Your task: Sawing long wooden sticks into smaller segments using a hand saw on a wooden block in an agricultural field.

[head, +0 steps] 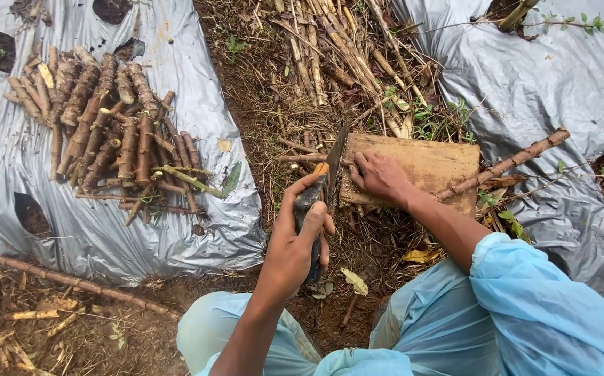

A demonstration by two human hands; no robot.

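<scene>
Left hand [300, 237] grips knife [324, 182], blade pointing up-away; right hand [378, 177] apparently pins stem on board [434, 163].

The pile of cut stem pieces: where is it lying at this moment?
In the head view, the pile of cut stem pieces lies on the grey plastic sheet at upper left, left of the left hand gripping the knife by the wooden board.

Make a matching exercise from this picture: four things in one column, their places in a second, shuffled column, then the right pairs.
Things:
1. knife
2. pile of cut stems
3. wooden board
4. long stem

Places:
a. on the silver sheet at left
b. slanting from the board onto the sheet at right
c. gripped in the left hand
d. under the right hand

Pairs: 1-c, 2-a, 3-d, 4-b
</scene>
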